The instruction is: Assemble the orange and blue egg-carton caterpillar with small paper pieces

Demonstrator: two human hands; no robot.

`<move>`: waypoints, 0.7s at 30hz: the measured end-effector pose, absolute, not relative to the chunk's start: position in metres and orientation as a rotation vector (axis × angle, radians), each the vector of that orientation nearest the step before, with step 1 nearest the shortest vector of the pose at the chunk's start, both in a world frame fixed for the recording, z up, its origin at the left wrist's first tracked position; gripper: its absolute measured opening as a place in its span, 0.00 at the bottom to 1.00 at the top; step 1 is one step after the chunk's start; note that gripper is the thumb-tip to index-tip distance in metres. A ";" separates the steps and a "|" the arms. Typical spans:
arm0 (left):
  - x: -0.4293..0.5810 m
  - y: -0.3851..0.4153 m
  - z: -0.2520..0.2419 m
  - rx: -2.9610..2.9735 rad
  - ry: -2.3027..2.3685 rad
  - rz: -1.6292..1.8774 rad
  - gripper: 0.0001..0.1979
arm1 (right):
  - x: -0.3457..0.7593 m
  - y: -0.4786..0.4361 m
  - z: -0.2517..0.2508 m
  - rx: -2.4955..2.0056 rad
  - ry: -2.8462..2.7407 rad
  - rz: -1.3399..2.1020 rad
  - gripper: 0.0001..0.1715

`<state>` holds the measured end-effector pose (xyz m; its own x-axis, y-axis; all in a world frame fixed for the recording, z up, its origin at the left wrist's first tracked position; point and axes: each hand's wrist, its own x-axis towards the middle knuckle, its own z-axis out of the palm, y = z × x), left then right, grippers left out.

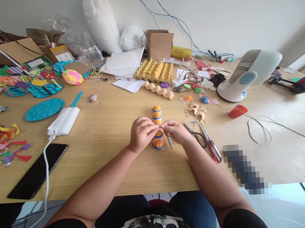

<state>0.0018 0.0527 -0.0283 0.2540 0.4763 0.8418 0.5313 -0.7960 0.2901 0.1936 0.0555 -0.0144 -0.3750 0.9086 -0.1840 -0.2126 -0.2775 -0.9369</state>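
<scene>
My left hand and my right hand meet over the middle of the table, fingertips pinched together. Whatever lies between them is too small to make out. Beneath and around the hands stands a row of small orange and blue figures; the nearest has yellow eyes, and the hands partly hide the middle ones. A thin blue stick lies beside the row, by my right hand. Further right are black-handled scissors and a red utility knife.
Cut egg-carton pieces lie among crumbs behind the scissors. A yellow egg tray, a white fan and a red cup stand further back. At left are a power bank, a black tablet and paper scraps.
</scene>
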 end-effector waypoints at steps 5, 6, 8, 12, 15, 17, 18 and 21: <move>0.004 0.051 -0.027 -2.459 -1.067 -1.687 0.01 | 0.193 0.057 -0.014 -0.979 -1.016 1.712 0.15; 0.004 0.051 -0.027 -2.465 -1.093 -1.722 0.01 | 0.193 0.058 -0.013 -0.983 -0.965 1.701 0.13; 0.005 0.051 -0.027 -2.473 -1.144 -1.774 0.02 | 0.195 0.060 -0.014 -0.976 -0.867 1.715 0.09; 0.004 0.052 -0.029 -2.477 -1.208 -1.794 0.04 | 0.198 0.063 -0.016 -0.916 -0.804 1.809 0.04; 0.004 0.052 -0.029 -2.487 -1.166 -1.795 0.04 | 0.198 0.062 -0.016 -0.911 -0.838 1.846 0.05; 0.004 0.052 -0.029 -2.490 -1.133 -1.785 0.04 | 0.197 0.061 -0.014 -0.923 -0.872 1.857 0.07; 0.004 0.051 -0.029 -2.488 -1.120 -1.777 0.04 | 0.196 0.059 -0.012 -0.931 -0.899 1.855 0.09; 0.004 0.051 -0.028 -2.476 -1.103 -1.752 0.03 | 0.193 0.056 -0.010 -0.938 -0.996 1.851 0.16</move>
